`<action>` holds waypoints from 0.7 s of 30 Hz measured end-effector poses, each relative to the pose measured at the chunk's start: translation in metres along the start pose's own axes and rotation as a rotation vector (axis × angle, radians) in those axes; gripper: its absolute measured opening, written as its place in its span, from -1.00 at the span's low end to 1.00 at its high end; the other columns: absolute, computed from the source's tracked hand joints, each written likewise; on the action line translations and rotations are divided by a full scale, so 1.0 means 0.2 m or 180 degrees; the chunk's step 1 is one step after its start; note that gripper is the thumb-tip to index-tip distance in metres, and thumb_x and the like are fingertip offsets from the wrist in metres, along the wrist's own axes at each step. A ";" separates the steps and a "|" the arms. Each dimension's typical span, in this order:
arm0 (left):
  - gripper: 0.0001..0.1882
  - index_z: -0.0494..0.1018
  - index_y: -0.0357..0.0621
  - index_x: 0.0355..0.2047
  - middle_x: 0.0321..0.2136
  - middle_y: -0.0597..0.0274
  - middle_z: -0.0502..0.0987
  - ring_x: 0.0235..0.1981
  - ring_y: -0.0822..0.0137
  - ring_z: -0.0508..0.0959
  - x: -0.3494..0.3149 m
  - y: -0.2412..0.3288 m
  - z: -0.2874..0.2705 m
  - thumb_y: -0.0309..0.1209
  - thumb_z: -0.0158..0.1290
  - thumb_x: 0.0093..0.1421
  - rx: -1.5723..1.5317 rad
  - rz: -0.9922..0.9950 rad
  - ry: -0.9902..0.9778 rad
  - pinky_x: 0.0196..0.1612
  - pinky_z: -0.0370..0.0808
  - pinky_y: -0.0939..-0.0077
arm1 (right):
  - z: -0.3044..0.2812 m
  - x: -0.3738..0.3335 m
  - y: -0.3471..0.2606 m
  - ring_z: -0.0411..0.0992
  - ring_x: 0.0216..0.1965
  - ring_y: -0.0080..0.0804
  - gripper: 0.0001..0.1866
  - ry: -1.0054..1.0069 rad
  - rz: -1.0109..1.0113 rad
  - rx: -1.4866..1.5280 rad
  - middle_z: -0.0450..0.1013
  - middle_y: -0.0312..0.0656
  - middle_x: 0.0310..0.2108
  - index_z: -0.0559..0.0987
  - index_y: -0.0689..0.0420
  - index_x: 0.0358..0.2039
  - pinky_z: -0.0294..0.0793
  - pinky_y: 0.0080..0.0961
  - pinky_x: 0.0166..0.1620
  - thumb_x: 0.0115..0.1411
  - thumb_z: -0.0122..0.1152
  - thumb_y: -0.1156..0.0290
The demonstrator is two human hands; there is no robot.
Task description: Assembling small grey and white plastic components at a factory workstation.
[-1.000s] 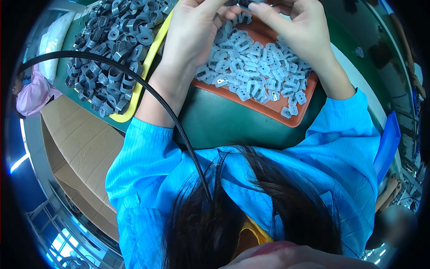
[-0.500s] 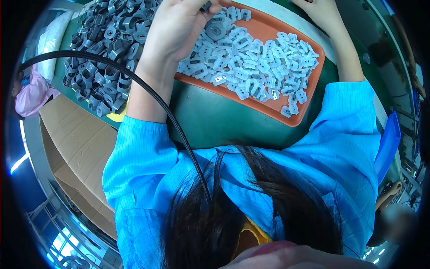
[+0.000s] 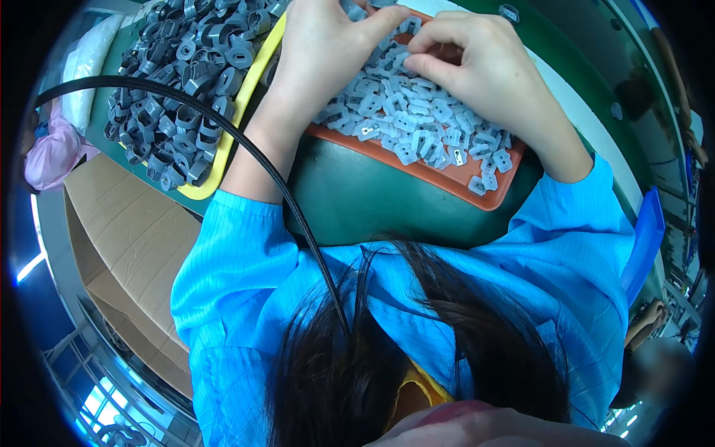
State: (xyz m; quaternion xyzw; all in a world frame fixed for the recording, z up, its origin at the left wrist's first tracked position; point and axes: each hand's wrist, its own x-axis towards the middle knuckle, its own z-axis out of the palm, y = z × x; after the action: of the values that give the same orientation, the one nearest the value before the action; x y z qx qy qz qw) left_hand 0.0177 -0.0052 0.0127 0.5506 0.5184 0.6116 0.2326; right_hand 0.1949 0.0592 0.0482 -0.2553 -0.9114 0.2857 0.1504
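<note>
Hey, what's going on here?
Someone is working bare-handed at a green table. Their right hand is over pale plastic pieces in an orange tray. The left hand is beside it; what it holds is unclear. Grey parts are heaped left, by a yellow rim.

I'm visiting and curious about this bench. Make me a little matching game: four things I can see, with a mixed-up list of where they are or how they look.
1. Grey parts
2. Pale parts
3. Right hand
4. Cable

A. Fingers curled, over the orange tray
B. Black and curved
C. Heaped beside the yellow rim
D. Piled in the orange tray

Pairs: 1-C, 2-D, 3-A, 4-B
</note>
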 end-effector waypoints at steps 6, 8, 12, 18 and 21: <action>-0.59 0.48 -0.27 -0.02 -0.29 0.32 0.55 -0.27 0.53 0.52 -0.03 -0.02 0.00 -0.60 0.30 0.11 0.0544 -0.0480 -0.0503 -0.19 0.46 0.61 | -0.03 0.07 0.22 0.53 -0.37 -0.66 -0.85 0.0183 0.0951 0.2303 0.62 -0.25 -0.41 0.64 0.30 -0.27 0.51 -0.69 -0.26 0.22 0.39 0.48; -0.59 0.49 -0.26 -0.02 -0.28 0.33 0.55 -0.27 0.53 0.52 0.00 0.02 0.01 -0.60 0.29 0.11 0.0524 -0.0359 -0.0549 -0.19 0.46 0.62 | -0.08 0.06 0.16 0.53 -0.38 -0.66 -0.85 0.0276 0.0652 0.2144 0.62 -0.25 -0.40 0.64 0.30 -0.26 0.51 -0.69 -0.27 0.23 0.38 0.49; -0.60 0.54 -0.30 -0.03 -0.33 0.33 0.59 -0.34 0.56 0.52 0.04 0.02 -0.05 -0.60 0.29 0.09 0.0903 -0.0234 -0.0339 -0.25 0.47 0.64 | -0.08 0.09 0.15 0.55 -0.38 -0.62 -0.81 -0.0182 0.0497 0.2061 0.62 -0.24 -0.36 0.65 0.33 -0.15 0.53 -0.66 -0.29 0.26 0.33 0.51; -0.58 0.52 -0.32 0.00 -0.34 0.33 0.58 -0.37 0.56 0.50 0.03 0.06 0.01 -0.62 0.28 0.10 0.0735 -0.0452 -0.0389 -0.29 0.46 0.64 | -0.13 0.07 0.22 0.54 -0.42 -0.60 -0.77 -0.0008 0.1135 0.3443 0.64 -0.20 -0.37 0.67 0.32 -0.12 0.54 -0.66 -0.36 0.29 0.36 0.45; -0.62 0.52 -0.30 -0.04 -0.36 0.28 0.56 -0.39 0.51 0.50 -0.01 0.02 0.03 -0.61 0.29 0.11 0.0807 -0.0198 -0.0386 -0.30 0.46 0.60 | -0.05 0.07 0.18 0.53 -0.42 -0.64 -0.81 0.0462 0.0838 0.2447 0.64 -0.22 -0.38 0.68 0.33 -0.19 0.52 -0.65 -0.36 0.29 0.36 0.44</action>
State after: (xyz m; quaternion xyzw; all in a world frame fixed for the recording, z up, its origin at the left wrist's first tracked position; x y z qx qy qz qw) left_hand 0.0245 -0.0067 0.0133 0.5952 0.5933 0.4993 0.2109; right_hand 0.2005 0.0964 0.0372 -0.3145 -0.6848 0.6033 0.2609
